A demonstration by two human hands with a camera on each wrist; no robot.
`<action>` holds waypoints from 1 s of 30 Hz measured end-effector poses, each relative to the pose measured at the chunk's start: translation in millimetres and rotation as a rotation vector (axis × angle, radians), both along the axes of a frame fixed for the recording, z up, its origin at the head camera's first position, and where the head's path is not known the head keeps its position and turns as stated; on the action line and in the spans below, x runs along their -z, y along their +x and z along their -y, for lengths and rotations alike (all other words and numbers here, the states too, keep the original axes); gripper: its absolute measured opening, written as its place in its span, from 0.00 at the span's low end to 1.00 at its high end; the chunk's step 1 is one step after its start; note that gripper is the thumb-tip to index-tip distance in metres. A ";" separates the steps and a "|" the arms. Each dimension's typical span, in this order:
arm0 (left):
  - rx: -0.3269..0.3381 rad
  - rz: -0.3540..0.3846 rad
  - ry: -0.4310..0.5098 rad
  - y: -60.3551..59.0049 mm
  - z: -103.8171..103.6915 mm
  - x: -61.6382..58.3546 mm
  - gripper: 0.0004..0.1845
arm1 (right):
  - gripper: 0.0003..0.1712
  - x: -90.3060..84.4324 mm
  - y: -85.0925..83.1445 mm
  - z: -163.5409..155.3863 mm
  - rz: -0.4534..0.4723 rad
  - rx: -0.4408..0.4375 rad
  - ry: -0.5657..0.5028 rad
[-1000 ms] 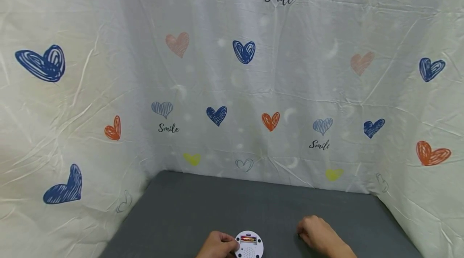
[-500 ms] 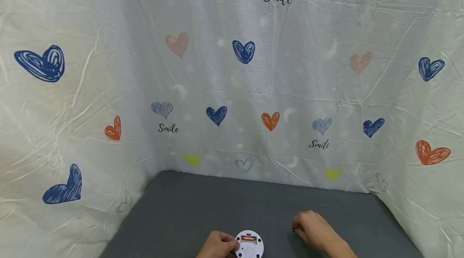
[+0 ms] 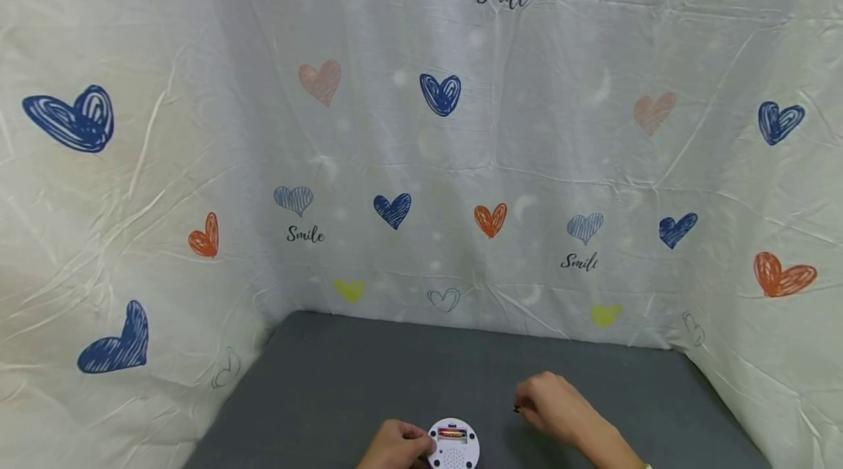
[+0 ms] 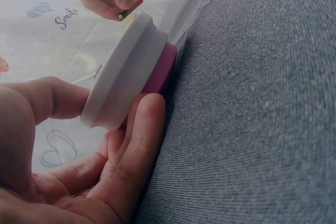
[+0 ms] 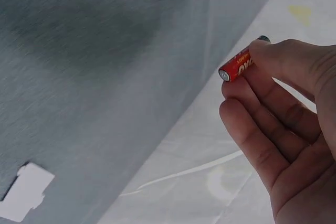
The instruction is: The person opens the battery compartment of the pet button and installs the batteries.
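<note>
Pinching a red battery (image 5: 240, 65) between thumb and fingertips, the right hand (image 3: 553, 403) hovers over the grey table (image 3: 342, 374), while the left hand (image 3: 394, 447) grips the round white device (image 3: 453, 444) at its edge. One battery already sits in the open compartment, so loading looks under way; the next move calls for lining the battery up with the free slot, poles correctly turned.

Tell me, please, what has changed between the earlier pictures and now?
The right hand, pinching a small red battery, moved left and a little away from the person, toward the round white device, and now is above the grey table. The left hand kept its grip on the device, which stayed in place with one battery already in its open compartment.
</note>
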State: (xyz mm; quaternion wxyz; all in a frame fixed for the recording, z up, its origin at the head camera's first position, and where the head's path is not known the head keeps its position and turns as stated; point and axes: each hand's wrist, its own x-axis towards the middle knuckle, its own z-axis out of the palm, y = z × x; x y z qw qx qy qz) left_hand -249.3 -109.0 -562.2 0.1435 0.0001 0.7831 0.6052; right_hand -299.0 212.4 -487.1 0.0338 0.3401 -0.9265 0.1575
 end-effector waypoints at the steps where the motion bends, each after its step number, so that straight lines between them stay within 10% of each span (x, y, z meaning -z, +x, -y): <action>1: 0.000 -0.001 0.000 0.0 0.1 0.3 0.11 | 0.07 -2.2 0.1 2.6 0.006 -0.007 -0.006; 30: 0.014 0.089 0.021 -1.7 2.9 -0.5 0.11 | 0.07 -21.9 10.6 85.4 -0.020 -0.146 -0.070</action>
